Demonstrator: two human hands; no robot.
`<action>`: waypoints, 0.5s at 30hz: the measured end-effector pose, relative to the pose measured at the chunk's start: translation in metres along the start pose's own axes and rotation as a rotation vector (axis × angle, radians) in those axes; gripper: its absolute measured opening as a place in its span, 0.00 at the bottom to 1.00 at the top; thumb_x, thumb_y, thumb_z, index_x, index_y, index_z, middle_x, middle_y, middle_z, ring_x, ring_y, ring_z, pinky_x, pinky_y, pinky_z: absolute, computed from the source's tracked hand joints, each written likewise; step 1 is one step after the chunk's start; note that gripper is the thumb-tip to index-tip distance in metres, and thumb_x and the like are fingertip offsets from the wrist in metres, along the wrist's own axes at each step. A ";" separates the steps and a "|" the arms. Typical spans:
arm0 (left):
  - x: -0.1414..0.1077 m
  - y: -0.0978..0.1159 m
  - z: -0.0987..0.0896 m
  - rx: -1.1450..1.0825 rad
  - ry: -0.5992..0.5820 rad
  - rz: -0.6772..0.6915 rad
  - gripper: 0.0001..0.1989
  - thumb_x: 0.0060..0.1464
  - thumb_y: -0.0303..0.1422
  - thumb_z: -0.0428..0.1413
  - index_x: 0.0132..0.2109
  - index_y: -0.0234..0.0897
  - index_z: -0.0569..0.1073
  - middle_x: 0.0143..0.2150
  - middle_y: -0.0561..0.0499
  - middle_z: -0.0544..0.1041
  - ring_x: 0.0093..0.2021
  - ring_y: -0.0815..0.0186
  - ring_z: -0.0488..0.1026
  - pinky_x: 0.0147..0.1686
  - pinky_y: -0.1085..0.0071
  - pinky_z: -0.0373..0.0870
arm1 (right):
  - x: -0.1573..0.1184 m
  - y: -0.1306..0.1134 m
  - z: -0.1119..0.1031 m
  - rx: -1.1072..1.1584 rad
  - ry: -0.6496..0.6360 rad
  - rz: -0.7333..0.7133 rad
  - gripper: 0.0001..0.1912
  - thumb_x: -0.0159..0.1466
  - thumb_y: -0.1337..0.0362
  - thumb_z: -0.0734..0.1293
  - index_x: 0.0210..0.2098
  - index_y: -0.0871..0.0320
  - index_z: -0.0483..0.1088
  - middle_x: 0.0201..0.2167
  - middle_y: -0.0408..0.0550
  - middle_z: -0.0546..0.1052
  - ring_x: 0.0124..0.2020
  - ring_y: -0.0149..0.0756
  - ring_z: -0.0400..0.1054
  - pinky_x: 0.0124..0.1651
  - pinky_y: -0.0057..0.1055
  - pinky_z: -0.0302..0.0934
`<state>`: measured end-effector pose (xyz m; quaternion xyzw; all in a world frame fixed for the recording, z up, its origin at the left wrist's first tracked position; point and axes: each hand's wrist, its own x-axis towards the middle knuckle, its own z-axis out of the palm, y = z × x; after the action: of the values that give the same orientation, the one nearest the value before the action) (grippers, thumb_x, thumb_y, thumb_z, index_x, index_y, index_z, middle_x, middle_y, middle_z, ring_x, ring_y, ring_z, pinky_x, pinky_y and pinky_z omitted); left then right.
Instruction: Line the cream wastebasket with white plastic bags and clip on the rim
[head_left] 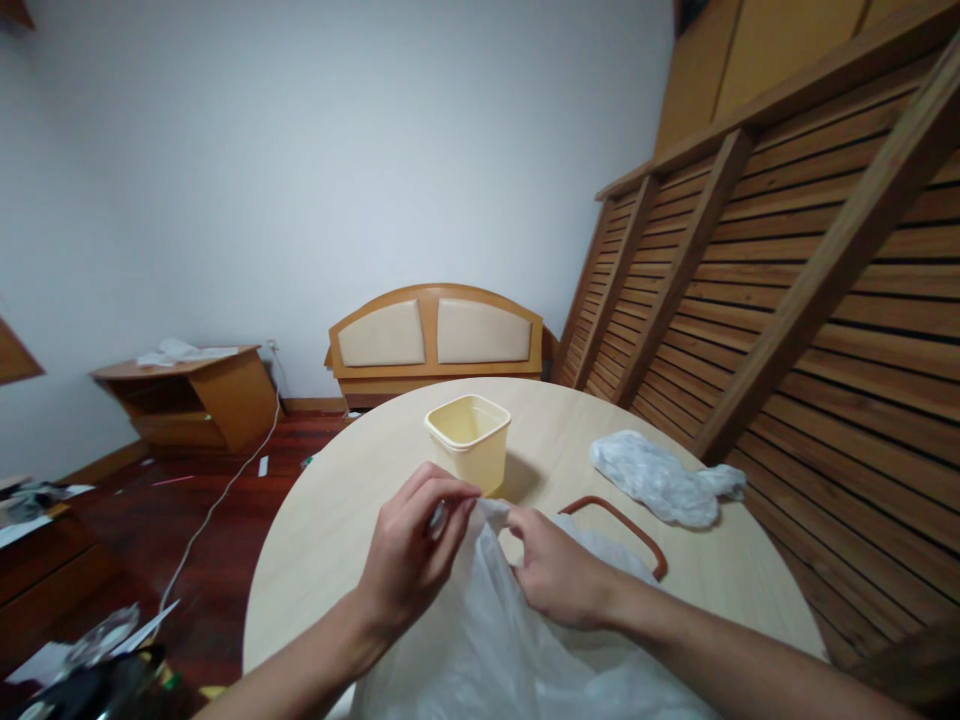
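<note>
A wooden headboard with two cream padded panels stands behind the round tabletop, near the pale wall. To the right, a large slatted wooden frame leans at a slant, with wooden cupboard doors above it. To the left, a low wooden cabinet with an open front bears loose white papers. A white cord runs from a wall socket across the dark red floorboards, passing near a small white rectangular object and a thin pink stick.
</note>
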<state>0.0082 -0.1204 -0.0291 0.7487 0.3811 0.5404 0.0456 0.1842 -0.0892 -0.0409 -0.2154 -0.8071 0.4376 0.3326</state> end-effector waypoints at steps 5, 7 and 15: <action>0.008 -0.008 -0.011 -0.069 -0.093 -0.353 0.13 0.60 0.40 0.54 0.30 0.37 0.70 0.25 0.53 0.70 0.26 0.68 0.65 0.26 0.75 0.61 | -0.003 0.008 -0.028 -0.090 0.092 0.096 0.15 0.69 0.58 0.61 0.53 0.56 0.60 0.30 0.42 0.73 0.28 0.30 0.66 0.30 0.25 0.58; 0.010 -0.012 -0.013 -0.187 -0.134 -0.488 0.19 0.58 0.46 0.54 0.26 0.37 0.66 0.22 0.55 0.64 0.23 0.70 0.60 0.23 0.75 0.57 | -0.004 0.008 -0.041 -0.250 0.099 0.065 0.17 0.69 0.57 0.62 0.54 0.56 0.60 0.28 0.40 0.71 0.27 0.29 0.63 0.28 0.25 0.55; 0.004 -0.018 -0.012 -0.508 -0.151 -0.735 0.24 0.51 0.52 0.57 0.24 0.37 0.62 0.23 0.57 0.57 0.24 0.72 0.52 0.23 0.75 0.50 | -0.002 0.002 -0.063 -0.559 -0.008 -0.032 0.07 0.66 0.64 0.64 0.41 0.58 0.74 0.37 0.48 0.78 0.35 0.34 0.70 0.39 0.30 0.63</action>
<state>-0.0110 -0.1099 -0.0295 0.5659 0.4727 0.5087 0.4444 0.2317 -0.0540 -0.0179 -0.2846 -0.9011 0.1935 0.2639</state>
